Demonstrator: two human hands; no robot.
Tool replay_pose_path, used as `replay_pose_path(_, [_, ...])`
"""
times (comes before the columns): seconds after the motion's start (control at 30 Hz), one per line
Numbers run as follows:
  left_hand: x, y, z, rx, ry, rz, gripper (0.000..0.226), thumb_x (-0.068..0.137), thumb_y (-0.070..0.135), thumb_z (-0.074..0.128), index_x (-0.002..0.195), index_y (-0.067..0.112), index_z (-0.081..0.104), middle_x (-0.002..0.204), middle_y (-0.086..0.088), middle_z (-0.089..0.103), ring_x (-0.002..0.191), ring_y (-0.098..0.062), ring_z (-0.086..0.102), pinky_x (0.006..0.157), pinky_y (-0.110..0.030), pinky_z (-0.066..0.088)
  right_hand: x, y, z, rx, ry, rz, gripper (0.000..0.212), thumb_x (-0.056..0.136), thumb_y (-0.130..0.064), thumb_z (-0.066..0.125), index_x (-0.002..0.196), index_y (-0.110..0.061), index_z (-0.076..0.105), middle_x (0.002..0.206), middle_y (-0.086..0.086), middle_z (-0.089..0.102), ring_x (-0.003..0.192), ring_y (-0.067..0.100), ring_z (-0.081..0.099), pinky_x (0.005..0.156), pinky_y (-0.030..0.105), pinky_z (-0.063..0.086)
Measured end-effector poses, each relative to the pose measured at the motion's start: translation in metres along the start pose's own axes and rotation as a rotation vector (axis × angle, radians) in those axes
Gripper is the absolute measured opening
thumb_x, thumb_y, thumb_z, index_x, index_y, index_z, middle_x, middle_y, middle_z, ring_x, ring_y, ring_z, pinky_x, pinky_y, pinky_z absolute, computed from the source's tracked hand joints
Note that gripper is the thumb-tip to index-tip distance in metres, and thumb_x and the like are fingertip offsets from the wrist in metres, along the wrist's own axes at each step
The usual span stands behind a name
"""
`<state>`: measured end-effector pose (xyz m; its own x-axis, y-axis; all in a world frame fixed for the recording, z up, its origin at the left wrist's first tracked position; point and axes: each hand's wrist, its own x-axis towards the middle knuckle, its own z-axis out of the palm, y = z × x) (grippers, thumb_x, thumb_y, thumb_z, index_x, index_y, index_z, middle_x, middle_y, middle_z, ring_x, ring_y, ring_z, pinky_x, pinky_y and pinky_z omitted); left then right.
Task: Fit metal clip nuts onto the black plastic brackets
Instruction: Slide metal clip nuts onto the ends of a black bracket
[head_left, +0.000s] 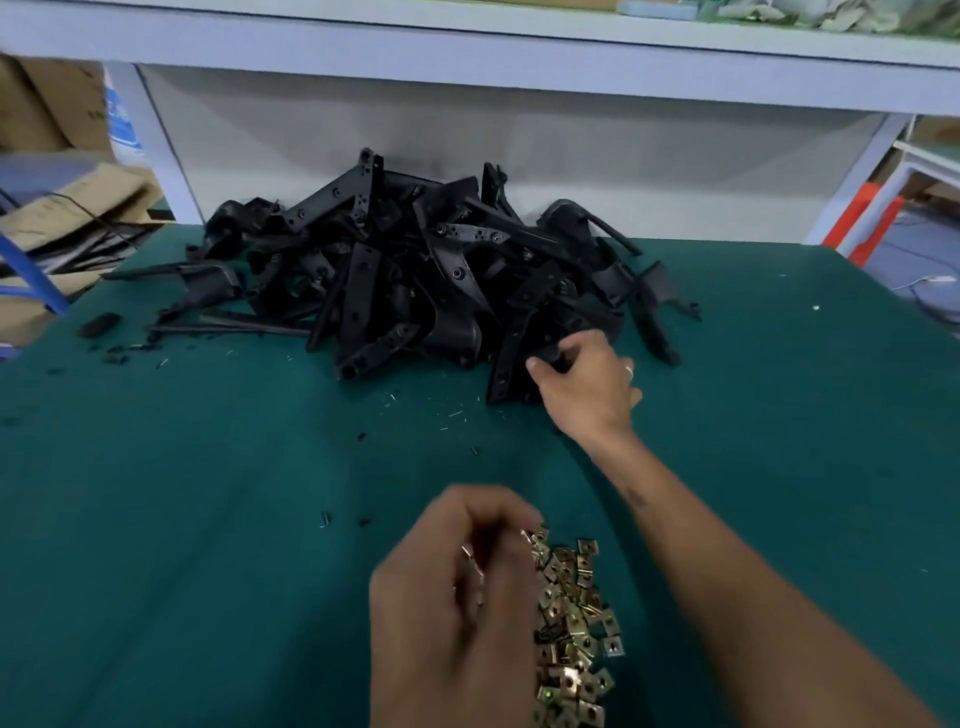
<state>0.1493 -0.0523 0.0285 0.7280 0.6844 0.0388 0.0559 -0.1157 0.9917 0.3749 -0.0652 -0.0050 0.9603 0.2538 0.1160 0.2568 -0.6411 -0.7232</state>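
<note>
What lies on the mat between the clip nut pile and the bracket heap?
In the head view, only green mat with small scattered bits separates the clip nuts from the brackets; the right forearm crosses above it.

Right hand (584, 387) grips a bracket (511, 358) (left hand (457, 597) blurred).

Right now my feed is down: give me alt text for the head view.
The right hand reaches out and grips a black bracket at the near edge of a large bracket pile on the green mat. Nearer the camera, the blurred left hand picks at a heap of brass-coloured clip nuts. A white shelf stands behind.
</note>
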Motion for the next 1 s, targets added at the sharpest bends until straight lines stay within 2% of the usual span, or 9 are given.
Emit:
replay_pose_path(0.2, [0.051,-0.017,-0.016,-0.058,0.071,0.063,0.029,0.096,0.006,0.054,0.083,0.028,0.068,0.055,0.009,0.051,0.048,-0.009,0.038,0.042,-0.021,0.031,0.015,-0.015,-0.009,0.133,-0.105,0.190,0.031,0.082,-0.038,0.081,0.066,-0.016,0.066,0.074,-0.005,0.068,0.095,0.023,0.065,0.091,0.038,0.036])
replay_pose_path(0.27, [0.067,-0.025,-0.022,-0.073,0.064,-0.004,0.031,0.097,0.005,0.054,0.082,0.027,0.069,0.057,0.003,0.052,0.052,-0.015,0.041,0.044,-0.025,0.034,0.010,-0.018,-0.026,0.213,-0.102,0.177,0.027,0.080,-0.033,0.084,0.070,-0.010,0.074,0.075,-0.008,0.071,0.094,0.020,0.068,0.098,0.041,0.047])
replay_pose_path(0.4, [0.074,-0.031,-0.035,-0.209,0.003,-0.119,0.035,0.102,0.007,0.049,0.080,0.023,0.071,0.066,-0.007,0.062,0.053,-0.022,0.052,0.042,-0.028,0.040,-0.010,-0.022,-0.072,0.249,-0.113,0.053,0.023,0.080,-0.031,0.086,0.078,-0.009,0.077,0.071,-0.013,0.074,0.079,0.005,0.070,0.073,0.023,0.054])
replay_pose_path(0.57, [0.075,-0.026,-0.038,-0.359,-0.435,-0.290,0.057,0.099,0.059,0.037,0.099,0.018,0.077,0.093,-0.026,0.072,0.068,-0.035,0.069,0.051,-0.033,0.054,-0.052,-0.025,-0.102,-0.031,0.174,-0.546,0.017,0.082,-0.039,0.079,0.072,-0.027,0.071,0.071,-0.026,0.065,0.075,0.011,0.056,0.087,0.046,0.041])
replay_pose_path(0.63, [0.079,-0.025,-0.038,-0.541,-0.675,-0.439,0.088,0.090,0.078,0.026,0.120,0.009,0.071,0.116,-0.032,0.067,0.096,-0.042,0.071,0.067,-0.037,0.060,-0.071,-0.022,-0.096,-0.130,0.289,-0.878,0.011,0.087,-0.035,0.078,0.080,-0.026,0.075,0.084,-0.023,0.069,0.086,0.015,0.056,0.087,0.043,0.027])
replay_pose_path(0.73, [0.083,-0.024,-0.040,-0.853,-0.893,-0.494,0.112,0.083,0.089,0.025,0.147,-0.001,0.044,0.143,-0.033,0.048,0.133,-0.046,0.049,0.099,-0.054,0.051,-0.090,-0.009,-0.076,-0.198,0.403,-1.150,0.009,0.093,-0.022,0.076,0.086,-0.017,0.079,0.101,-0.013,0.075,0.093,0.018,0.061,0.088,0.044,0.028])
replay_pose_path(0.83, [0.081,-0.024,-0.044,-0.984,-0.984,-0.454,0.098,0.094,0.077,0.034,0.151,-0.002,0.035,0.155,-0.031,0.034,0.144,-0.046,0.033,0.116,-0.063,0.029,-0.098,0.008,-0.056,-0.249,0.407,-1.236,0.007,0.093,-0.015,0.075,0.095,-0.013,0.081,0.111,-0.006,0.076,0.102,0.017,0.062,0.093,0.044,0.033])
replay_pose_path(0.93, [0.077,-0.027,-0.040,-0.763,-0.851,-0.330,0.056,0.105,0.043,0.049,0.143,0.001,0.050,0.145,-0.023,0.051,0.129,-0.035,0.054,0.106,-0.054,0.047,-0.104,0.019,-0.043,-0.244,0.134,-1.263,0.021,0.099,-0.019,0.067,0.112,-0.006,0.077,0.129,0.002,0.070,0.114,0.019,0.068,0.100,0.041,0.046])
replay_pose_path(1.0, [0.075,-0.025,-0.035,-0.689,-0.683,-0.280,0.038,0.101,0.023,0.061,0.133,0.003,0.059,0.125,-0.020,0.064,0.106,-0.029,0.066,0.087,-0.041,0.059,-0.109,0.021,-0.039,-0.184,-0.060,-1.235,0.033,0.107,-0.007,0.043,0.124,-0.003,0.071,0.142,0.007,0.060,0.120,0.024,0.066,0.094,0.041,0.056])
